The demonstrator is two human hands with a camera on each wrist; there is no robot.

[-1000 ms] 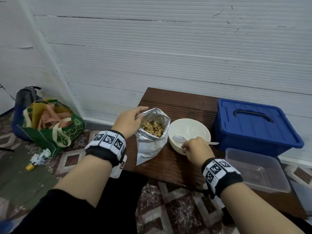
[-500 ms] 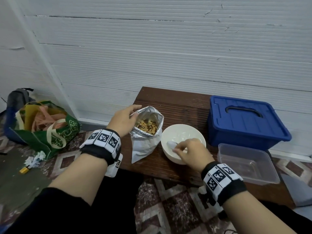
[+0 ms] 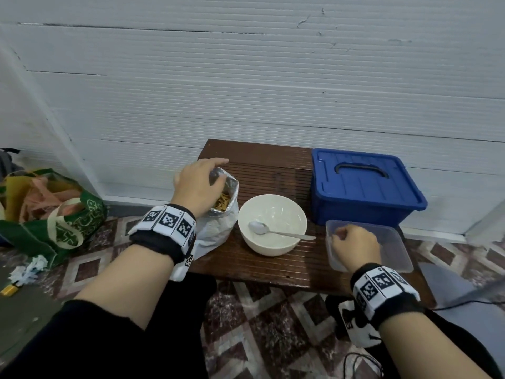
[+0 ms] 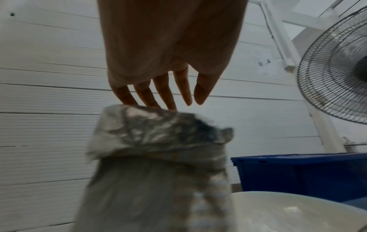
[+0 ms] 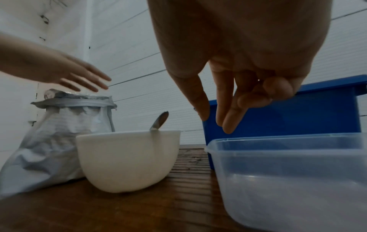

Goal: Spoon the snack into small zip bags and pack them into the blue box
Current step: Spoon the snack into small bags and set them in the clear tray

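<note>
Task progress: early stage, judged from the layout. The foil snack bag (image 3: pixel 218 214) stands open at the left edge of the desk (image 3: pixel 273 269) with snack visible inside. The white bowl (image 3: pixel 272 224) beside it is empty except for the spoon (image 3: pixel 276 231), which lies with its head in the bowl and its handle over the rim toward the right. No small zip bags are visible in any view; whether the clear plastic container (image 3: pixel 393 250) at the front right corner holds any cannot be determined. The blue box (image 3: pixel 366 187) sits at the rear right corner with its lid closed. Spooning, bagging and packing all remain to be done.

Hand pose: the left hand (image 3: pixel 198 184) is extended over the mouth of the snack bag, fingers straight and relaxed, their tips touching the rolled foil rim without gripping it. The right hand (image 3: pixel 352 246) hovers over the near left corner of the clear container, fingers (image 5: pixel 230 122) pointing downward and loosely curled, holding nothing; the thumb is apart from them. The spoon is ungrasped.
</note>
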